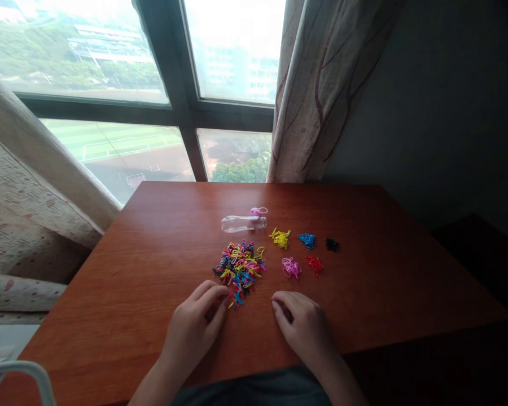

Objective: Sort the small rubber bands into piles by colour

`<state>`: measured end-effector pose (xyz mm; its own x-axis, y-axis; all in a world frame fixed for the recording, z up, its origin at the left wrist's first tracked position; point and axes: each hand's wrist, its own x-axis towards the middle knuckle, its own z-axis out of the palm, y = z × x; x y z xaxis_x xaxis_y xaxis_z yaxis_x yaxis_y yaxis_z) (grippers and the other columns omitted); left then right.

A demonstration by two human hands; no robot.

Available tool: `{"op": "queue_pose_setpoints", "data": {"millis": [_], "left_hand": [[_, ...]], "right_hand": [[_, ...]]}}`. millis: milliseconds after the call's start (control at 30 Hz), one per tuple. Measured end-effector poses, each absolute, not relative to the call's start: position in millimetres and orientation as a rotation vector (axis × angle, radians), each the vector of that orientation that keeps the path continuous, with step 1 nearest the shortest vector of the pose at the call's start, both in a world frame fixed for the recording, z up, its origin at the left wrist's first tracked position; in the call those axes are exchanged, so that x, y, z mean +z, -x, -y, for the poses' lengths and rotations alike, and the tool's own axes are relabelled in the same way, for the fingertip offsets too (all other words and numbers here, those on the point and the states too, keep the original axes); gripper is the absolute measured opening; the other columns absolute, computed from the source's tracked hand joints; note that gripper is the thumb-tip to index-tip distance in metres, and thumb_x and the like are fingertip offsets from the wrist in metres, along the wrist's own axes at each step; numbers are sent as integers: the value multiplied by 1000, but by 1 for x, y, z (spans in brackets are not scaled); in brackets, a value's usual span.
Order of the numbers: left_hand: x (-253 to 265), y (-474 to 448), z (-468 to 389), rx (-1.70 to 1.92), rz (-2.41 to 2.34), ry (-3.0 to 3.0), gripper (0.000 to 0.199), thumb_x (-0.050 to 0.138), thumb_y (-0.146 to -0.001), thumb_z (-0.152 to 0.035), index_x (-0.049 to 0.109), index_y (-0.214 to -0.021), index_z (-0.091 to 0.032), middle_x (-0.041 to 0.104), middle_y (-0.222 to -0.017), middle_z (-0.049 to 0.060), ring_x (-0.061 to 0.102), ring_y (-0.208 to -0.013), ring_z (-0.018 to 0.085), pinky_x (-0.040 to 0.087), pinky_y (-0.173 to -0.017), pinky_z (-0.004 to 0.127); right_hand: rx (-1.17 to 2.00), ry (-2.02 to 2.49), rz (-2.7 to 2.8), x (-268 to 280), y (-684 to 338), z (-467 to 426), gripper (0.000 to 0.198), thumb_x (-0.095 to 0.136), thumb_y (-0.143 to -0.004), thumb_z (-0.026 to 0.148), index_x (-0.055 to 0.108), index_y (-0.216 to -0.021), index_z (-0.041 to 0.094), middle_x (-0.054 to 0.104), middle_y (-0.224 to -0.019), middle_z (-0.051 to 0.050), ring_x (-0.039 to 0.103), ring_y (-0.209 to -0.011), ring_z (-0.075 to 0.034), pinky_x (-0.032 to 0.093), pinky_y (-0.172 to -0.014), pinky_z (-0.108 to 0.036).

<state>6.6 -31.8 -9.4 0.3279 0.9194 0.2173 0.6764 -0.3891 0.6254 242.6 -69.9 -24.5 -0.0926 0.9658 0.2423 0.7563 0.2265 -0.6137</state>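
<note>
A mixed heap of small colourful rubber bands point(241, 262) lies on the wooden table. My left hand point(197, 321) rests at its near left edge, thumb and fingertips drawn together; whether a band is between them is too small to make out. To the right of the heap, my right hand point(305, 322) lies on the table with curled fingers and thumb close to the fingertips, and nothing shows in it. Sorted clusters lie beyond the right hand: yellow bands point(280, 238), blue bands point(307, 241), black bands point(332, 243), pink bands point(291, 267) and red bands point(314, 265).
Behind the heap, a clear bottle point(241, 224) lies on its side, with a pink looped cap point(258, 212) just behind it. The brown table point(152, 254) reaches to a window with curtains point(309, 90). A white curved rail point(25, 369) stands at the lower left.
</note>
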Motion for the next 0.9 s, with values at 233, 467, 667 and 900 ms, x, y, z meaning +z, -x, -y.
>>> {"op": "queue_pose_setpoints", "data": {"millis": [233, 467, 667, 900], "left_hand": [[-13, -9, 34, 692, -1440, -2214, 15, 50, -94, -27, 64, -98, -25, 66, -93, 1, 65, -79, 15, 48, -69, 23], [-13, -9, 33, 633, -1441, -2293, 20, 48, -95, -24, 65, -105, -26, 67, -95, 1, 66, -78, 15, 47, -65, 23], [-15, -7, 33, 579, -1420, -2306, 19, 47, -96, -26, 66, -103, -27, 67, -96, 1, 66, -82, 15, 47, -69, 23], [-15, -8, 33, 600, -1431, -2285, 14, 52, -94, -27, 65, -95, -26, 66, -93, -1, 66, -81, 15, 46, -69, 23]], "right_hand": [[448, 1602, 1898, -27, -235, 63, 16, 51, -91, 17, 65, -88, 23, 69, -79, -1, 63, -72, -17, 39, -67, -27], [449, 1606, 1920, -24, -226, 59, 16, 50, -91, 16, 64, -87, 23, 69, -77, 0, 63, -71, -17, 38, -67, -26], [460, 1587, 1906, -25, -226, 60, 16, 51, -91, 15, 64, -89, 23, 69, -81, -1, 63, -74, -18, 39, -69, -27], [471, 1575, 1900, -28, -227, 60, 16, 51, -91, 16, 65, -88, 23, 69, -82, -1, 63, -74, -18, 41, -70, -27]]}}
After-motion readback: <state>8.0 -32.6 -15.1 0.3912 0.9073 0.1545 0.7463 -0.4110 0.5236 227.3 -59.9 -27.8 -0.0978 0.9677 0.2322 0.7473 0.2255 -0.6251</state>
